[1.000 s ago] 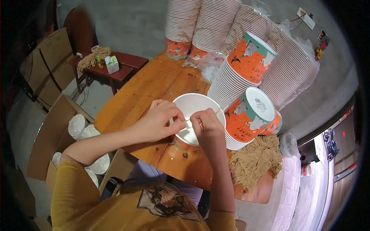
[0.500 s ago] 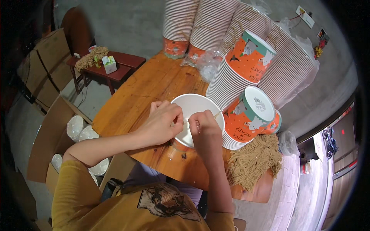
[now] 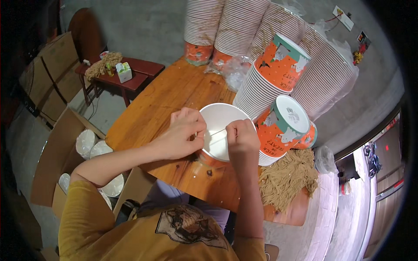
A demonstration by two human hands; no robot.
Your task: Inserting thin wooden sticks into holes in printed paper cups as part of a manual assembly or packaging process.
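Note:
On the wooden table in front of me stands a paper bucket [image 3: 221, 114], white inside, with its open mouth up. Across that mouth runs a thin cord [image 3: 217, 132], drawn nearly straight between my two hands. My left hand [image 3: 186, 134] pinches one end at the bucket's left rim. My right hand [image 3: 243, 138] is closed on the cord at the right rim. Just beyond it rise stacks of upside-down orange and green buckets [image 3: 283, 65], with a second, shorter stack [image 3: 278, 126] close beside my right hand.
A heap of tan cords [image 3: 289, 178] lies at the table's right end. Tall plastic-wrapped bucket stacks [image 3: 241, 28] line the back, with crumpled clear plastic [image 3: 237, 76] before them. An open cardboard box [image 3: 54, 161] holding white buckets stands at left, near a dark red bench [image 3: 143, 65].
My right hand has moved right, away from my left. The cord between them now shows stretched across the bucket's mouth. The bucket has shifted slightly.

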